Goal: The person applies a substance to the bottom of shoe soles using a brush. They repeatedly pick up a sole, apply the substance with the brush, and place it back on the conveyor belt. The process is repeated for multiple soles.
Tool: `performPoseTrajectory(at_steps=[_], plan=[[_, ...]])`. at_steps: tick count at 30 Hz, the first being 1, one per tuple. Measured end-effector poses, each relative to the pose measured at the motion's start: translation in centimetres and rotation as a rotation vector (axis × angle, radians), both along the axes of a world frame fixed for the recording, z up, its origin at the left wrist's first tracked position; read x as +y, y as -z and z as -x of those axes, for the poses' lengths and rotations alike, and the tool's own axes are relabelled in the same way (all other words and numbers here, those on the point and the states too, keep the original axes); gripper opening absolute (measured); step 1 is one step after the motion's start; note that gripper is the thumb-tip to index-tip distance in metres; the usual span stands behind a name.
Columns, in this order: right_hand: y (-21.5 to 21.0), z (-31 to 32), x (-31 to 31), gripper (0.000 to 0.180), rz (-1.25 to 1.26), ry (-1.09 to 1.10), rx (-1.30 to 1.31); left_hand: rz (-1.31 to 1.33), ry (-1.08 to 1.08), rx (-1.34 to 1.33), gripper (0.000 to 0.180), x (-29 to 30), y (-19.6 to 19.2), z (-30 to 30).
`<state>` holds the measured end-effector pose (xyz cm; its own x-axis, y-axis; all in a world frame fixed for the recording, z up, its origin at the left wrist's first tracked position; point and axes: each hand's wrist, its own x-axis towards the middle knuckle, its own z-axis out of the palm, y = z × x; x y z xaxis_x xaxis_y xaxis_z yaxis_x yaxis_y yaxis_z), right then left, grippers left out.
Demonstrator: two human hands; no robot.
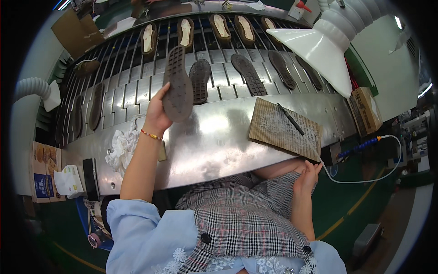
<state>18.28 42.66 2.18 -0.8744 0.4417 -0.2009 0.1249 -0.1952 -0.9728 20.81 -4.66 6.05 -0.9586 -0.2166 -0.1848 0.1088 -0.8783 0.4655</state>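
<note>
My left hand [158, 112] grips a dark brown shoe sole [178, 86] by its edge, raised over the metal conveyor with its studded tread showing. A similar sole [200, 82] lies just behind it on the slats. Beside my lap, below the table's front edge, my right hand [306, 179] has its fingers stretched out and holds nothing I can see. A thin white tube [325, 170] passes close to its fingertips. Above that hand, a corrugated cardboard pad [278, 125] with whitish smears sits on the steel table, and a dark pen-like stick [290, 119] rests on it.
More soles [248, 74] lie along the conveyor [219, 75], with several shoe uppers [221, 26] in a row behind. A white hood [319, 50] hangs at right. Crumpled white cloth [123, 146], a phone [91, 178] and a tissue pack [68, 181] are at left.
</note>
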Motion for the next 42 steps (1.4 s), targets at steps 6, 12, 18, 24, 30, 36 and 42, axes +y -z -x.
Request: performPoseTrajectory(at_steps=[6,12,18,24,30,36,42], plan=[[-4.8,-1.0,-3.2,0.087,-0.253,-0.047,0.300,0.553,0.254,-0.215,0.032,2.0,3.4,4.5],[-5.5,3.8,-6.3,0.078,-0.251,-0.234,0.599,0.540,0.156,-0.220,0.031,1.2,4.9,9.1],[-1.2,12.3,-6.3,0.043,-0.641,-0.489,0.125,0.379,0.077,0.219,0.043,5.1,0.3,0.3],[-6.2,6.1,-9.4,0.038,-0.367,-0.464,0.514,-0.346,0.261,0.482,0.059,9.9,-3.5,-9.7],[-8.1,1.4,-9.4,0.029,0.626,-0.719,0.154,-0.429,0.228,0.214,0.059,13.7,-1.6,-10.1],[-13.9,-4.7,-13.3,0.024,0.438,-0.931,0.120,0.073,0.130,0.319,0.057,16.0,-1.5,-9.6],[-16.9,-9.1,-15.1,0.032,-0.699,-0.927,1.050,0.307,-0.052,0.336,0.063,17.1,-3.8,-9.8]])
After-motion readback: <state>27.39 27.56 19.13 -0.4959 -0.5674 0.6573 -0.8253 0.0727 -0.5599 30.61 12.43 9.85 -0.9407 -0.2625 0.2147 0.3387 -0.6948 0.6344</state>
